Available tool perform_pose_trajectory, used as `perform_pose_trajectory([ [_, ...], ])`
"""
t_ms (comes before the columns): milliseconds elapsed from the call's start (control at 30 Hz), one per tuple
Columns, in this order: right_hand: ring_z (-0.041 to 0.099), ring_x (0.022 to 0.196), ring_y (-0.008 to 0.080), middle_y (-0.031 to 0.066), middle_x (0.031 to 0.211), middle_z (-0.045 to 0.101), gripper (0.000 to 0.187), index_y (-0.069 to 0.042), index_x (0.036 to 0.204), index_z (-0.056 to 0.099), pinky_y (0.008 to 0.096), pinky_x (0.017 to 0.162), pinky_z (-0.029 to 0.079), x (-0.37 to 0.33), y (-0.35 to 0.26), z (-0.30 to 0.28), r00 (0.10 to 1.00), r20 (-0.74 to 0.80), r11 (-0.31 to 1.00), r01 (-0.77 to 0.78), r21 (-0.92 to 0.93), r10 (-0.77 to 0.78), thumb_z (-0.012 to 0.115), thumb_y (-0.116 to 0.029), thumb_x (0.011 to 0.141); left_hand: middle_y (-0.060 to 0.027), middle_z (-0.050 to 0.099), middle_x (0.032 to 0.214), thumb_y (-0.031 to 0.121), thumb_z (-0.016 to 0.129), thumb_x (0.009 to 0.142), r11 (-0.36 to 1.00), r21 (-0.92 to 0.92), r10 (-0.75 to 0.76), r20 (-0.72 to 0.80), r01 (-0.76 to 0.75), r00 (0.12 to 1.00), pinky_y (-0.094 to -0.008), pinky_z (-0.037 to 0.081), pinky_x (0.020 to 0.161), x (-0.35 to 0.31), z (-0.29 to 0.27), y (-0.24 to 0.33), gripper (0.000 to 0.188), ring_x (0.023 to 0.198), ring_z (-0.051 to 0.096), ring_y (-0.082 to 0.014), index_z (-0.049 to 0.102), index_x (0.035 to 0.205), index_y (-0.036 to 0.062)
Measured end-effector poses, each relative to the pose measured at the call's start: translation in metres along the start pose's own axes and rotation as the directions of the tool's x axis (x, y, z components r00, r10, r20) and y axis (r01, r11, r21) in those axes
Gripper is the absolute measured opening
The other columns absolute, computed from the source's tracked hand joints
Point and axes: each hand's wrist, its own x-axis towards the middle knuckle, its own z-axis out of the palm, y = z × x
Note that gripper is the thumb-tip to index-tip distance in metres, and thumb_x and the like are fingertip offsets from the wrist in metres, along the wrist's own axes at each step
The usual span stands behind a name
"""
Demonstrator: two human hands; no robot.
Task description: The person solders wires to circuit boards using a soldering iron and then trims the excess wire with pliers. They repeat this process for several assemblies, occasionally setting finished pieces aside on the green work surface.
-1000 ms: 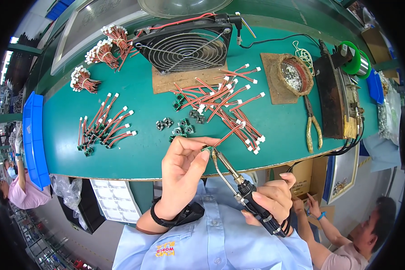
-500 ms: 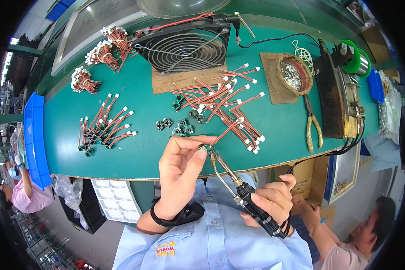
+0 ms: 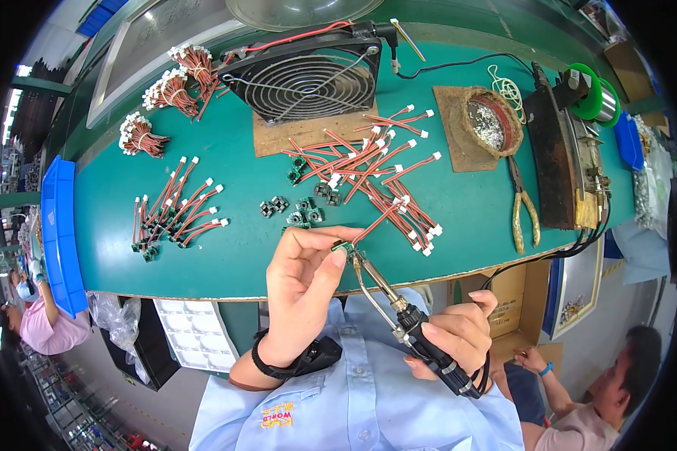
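Observation:
Between thumb and fingers, my left hand [image 3: 302, 274] pinches a small green circuit board [image 3: 344, 246] just over the table's front edge. A red-and-black cable with a white plug [image 3: 380, 222] runs from the board toward the cable pile. My right hand [image 3: 459, 342] is wrapped round the black handle of a soldering iron [image 3: 421, 334]. The iron's tip and the thin bent tube beside it meet the board; the exact contact point is too small to make out. Loose circuit boards [image 3: 305, 213] lie just beyond my left hand, beside a pile of loose cables [image 3: 361, 161].
Boards with cables attached [image 3: 177, 210] lie at left, below bundled cables [image 3: 143, 137]. A fan [image 3: 305, 84] stands at the back. On the right are a solder-scrap bowl [image 3: 495, 124], pliers [image 3: 525, 210], and a soldering station [image 3: 557, 161] with a solder spool [image 3: 600, 101]. Co-workers sit at both sides.
My hands, the board and the iron stay nearly in place. At the lower right, the co-worker's arm has shifted.

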Motion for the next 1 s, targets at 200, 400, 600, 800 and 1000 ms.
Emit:
perform_pose_trajectory([
  [200, 0.053, 0.068, 0.0131, -0.0021, 0.074, 0.060, 0.041, -0.013, 0.095, 0.064, 0.0355, 0.088, 0.029, 0.006, 0.002, -0.007, 0.999, 0.038, 0.999, 0.010, 0.049, -0.012, 0.077, -0.024, 0.058, -0.0171, 0.060, 0.102, 0.003, 0.052, 0.085, 1.000, 0.000, 0.005, -0.035, -0.005, 0.999, -0.0228, 0.043, 0.072, 0.001, 0.003, 0.002, 0.008, 0.078, 0.053, -0.0088, 0.046, 0.089, 0.0022],
  [400, 0.054, 0.079, 0.0193, 0.0086, 0.089, 0.057, 0.045, -0.007, 0.104, 0.059, 0.0376, 0.084, 0.035, 0.010, 0.031, -0.001, 0.944, -0.322, 0.997, -0.069, 0.024, 0.073, 0.074, -0.020, 0.065, -0.0171, 0.060, 0.103, 0.005, 0.051, 0.086, 0.974, -0.155, -0.157, 0.064, 0.166, 0.985, -0.0242, 0.044, 0.073, 0.002, -0.012, 0.005, 0.005, 0.079, 0.054, -0.0107, 0.047, 0.089, 0.0041],
  [600, 0.050, 0.098, 0.0196, 0.0115, 0.105, 0.053, 0.038, -0.001, 0.114, 0.050, 0.0315, 0.087, 0.039, 0.041, 0.053, 0.002, 0.897, -0.376, 0.902, -0.343, -0.263, 0.231, 0.060, -0.003, 0.078, -0.0171, 0.060, 0.102, 0.008, 0.051, 0.086, 0.862, -0.381, -0.283, 0.183, 0.333, 0.942, -0.0217, 0.043, 0.068, -0.001, -0.018, 0.010, 0.004, 0.075, 0.052, -0.0094, 0.048, 0.088, 0.0062],
  [800, 0.057, 0.080, 0.0179, 0.0092, 0.087, 0.062, 0.021, -0.001, 0.096, 0.055, 0.0270, 0.075, 0.044, 0.034, 0.038, 0.025, 0.798, -0.341, 0.846, -0.358, 0.395, 0.497, 0.063, -0.001, 0.077, -0.0170, 0.061, 0.100, 0.006, 0.051, 0.086, 0.942, -0.231, -0.215, 0.136, 0.242, 0.967, -0.0207, 0.042, 0.066, -0.004, -0.032, 0.013, 0.004, 0.075, 0.052, -0.0079, 0.047, 0.087, 0.0052],
  [1000, 0.055, 0.064, 0.0219, 0.0073, 0.074, 0.060, 0.019, -0.006, 0.092, 0.054, 0.0308, 0.063, 0.043, 0.068, 0.041, 0.037, 0.972, -0.219, 0.950, -0.147, -0.277, 0.087, 0.060, 0.001, 0.076, -0.0157, 0.061, 0.099, 0.003, 0.050, 0.086, 0.973, 0.013, -0.231, 0.119, 0.231, 0.966, -0.0207, 0.042, 0.065, -0.005, -0.030, 0.013, 0.005, 0.074, 0.051, -0.0067, 0.046, 0.087, 0.0036],
])
